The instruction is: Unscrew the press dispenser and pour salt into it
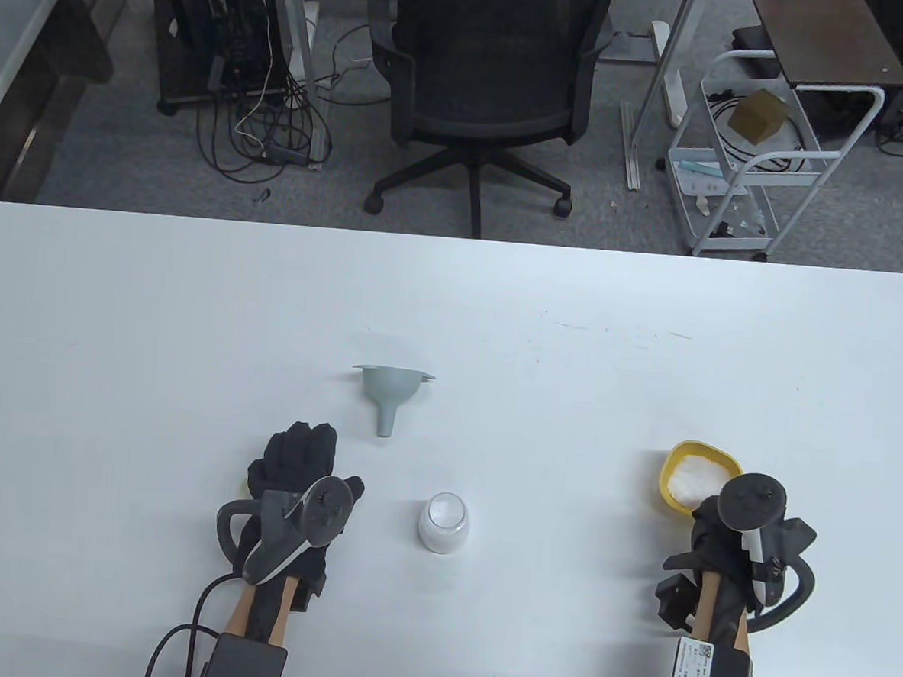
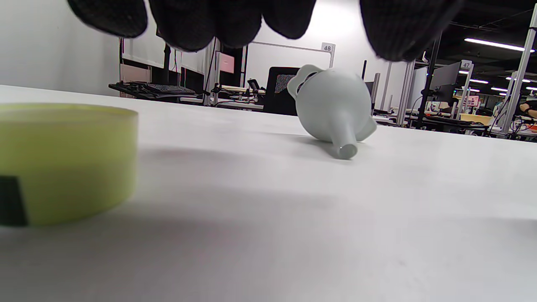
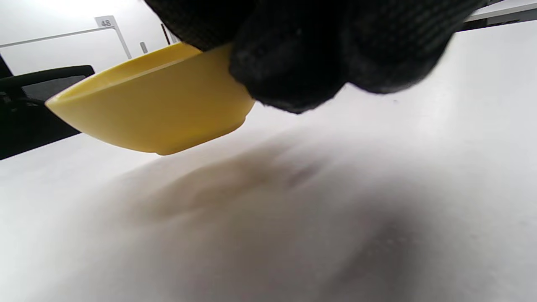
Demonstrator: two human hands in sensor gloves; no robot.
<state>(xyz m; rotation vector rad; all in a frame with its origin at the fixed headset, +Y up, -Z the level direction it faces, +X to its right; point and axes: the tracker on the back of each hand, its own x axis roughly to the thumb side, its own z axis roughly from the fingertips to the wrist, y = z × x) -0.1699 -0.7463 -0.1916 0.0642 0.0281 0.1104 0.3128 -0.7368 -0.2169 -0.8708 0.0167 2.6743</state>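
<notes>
The open white dispenser jar stands upright; the yellow bowl holds white salt.

We see the desk as smooth, matt white. The funnel looks like matt grey plastic, the yellow bowl smooth plastic with a slight sheen. Both hands wear black knitted cloth. The dispenser jar may be frosted white plastic.

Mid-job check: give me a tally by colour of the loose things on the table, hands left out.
Grey: 1, the funnel lying on its side.
White: 1, the open jar.
Yellow: 1, the salt bowl, lifted off the table by the right hand.
Yellow-green: 1, the round lid by the left hand.
Total: 4.
</notes>
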